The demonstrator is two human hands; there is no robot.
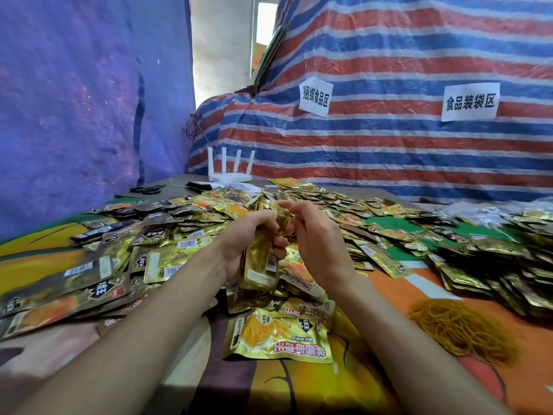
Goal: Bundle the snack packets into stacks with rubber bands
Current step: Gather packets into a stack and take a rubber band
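**Packet stack held over the heap**

A stack of snack packets point(259, 260) is gripped upright by the left hand point(241, 242), fingers curled round it, above the loose packets point(167, 235) spread over the table point(299, 390). Its top edge is pinched by the right hand point(314, 244); possibly a band is held there too. A pile of rubber bands point(457, 330) lies well apart, to the right.

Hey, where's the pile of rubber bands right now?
In the head view, the pile of rubber bands lies on the orange cloth at the right, between the right forearm and the heaped packets.
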